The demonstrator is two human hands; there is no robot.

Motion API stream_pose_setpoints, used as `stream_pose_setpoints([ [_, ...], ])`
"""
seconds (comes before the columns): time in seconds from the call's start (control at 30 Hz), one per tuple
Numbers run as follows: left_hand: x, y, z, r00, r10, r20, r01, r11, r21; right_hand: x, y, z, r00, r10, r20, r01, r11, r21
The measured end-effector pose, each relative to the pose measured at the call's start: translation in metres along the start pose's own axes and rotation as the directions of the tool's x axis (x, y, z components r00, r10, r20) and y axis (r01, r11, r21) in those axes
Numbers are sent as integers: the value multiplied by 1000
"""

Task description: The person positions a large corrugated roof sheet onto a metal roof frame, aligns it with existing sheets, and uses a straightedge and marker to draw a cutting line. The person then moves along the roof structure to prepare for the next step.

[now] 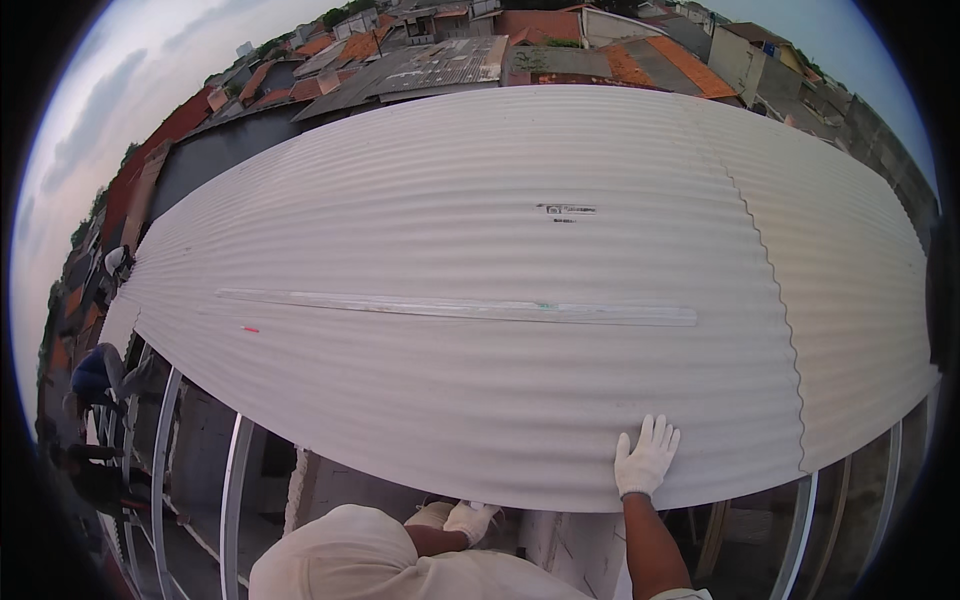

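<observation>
A large light-grey corrugated roofing sheet (440, 380) spreads across the roof frame before me. My right hand (645, 458), in a white work glove, lies flat on the sheet near its close edge, fingers stretched out. My left hand (468, 521), gloved in white too, is at the near edge of the sheet beside my bent leg. Its fingers are partly hidden, so I cannot tell whether they grip the edge. On the sheet, beyond both hands, rests a long thin pale strip (480, 307). A small pinkish-red object (249, 329) lies near the strip's left part.
A wavy seam (770, 270) marks the overlap with another sheet on the right. Metal beams (236, 490) run below the near edge, with open gaps between them. Several people are on the left, one in a blue top (92, 372). Tiled rooftops (540, 27) stand beyond.
</observation>
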State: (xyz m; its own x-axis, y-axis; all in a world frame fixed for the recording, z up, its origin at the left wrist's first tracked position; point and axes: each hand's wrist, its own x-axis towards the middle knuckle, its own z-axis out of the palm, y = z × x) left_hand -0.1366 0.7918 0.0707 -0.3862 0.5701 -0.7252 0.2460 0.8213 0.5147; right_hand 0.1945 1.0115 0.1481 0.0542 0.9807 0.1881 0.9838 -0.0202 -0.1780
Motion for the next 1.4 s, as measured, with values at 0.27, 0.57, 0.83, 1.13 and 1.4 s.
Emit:
stream_pose_setpoints([
  [0.27,2,2,3,999,-27,34,24,994,107,-1,0,-2,979,-192,75,193,981,-4],
  [0.57,-21,22,-6,991,-119,-63,122,992,36,16,-5,-15,837,-398,377,409,911,53],
  [0.83,-20,19,-8,993,-118,-23,117,992,-36,12,7,-3,830,-436,348,462,887,9],
  [1.13,-58,-10,-21,996,89,-11,-89,992,-87,7,2,3,866,-392,310,400,916,40],
  [1.4,-57,-42,-6,998,-12,53,6,994,108,12,11,7,855,-487,179,486,872,54],
])
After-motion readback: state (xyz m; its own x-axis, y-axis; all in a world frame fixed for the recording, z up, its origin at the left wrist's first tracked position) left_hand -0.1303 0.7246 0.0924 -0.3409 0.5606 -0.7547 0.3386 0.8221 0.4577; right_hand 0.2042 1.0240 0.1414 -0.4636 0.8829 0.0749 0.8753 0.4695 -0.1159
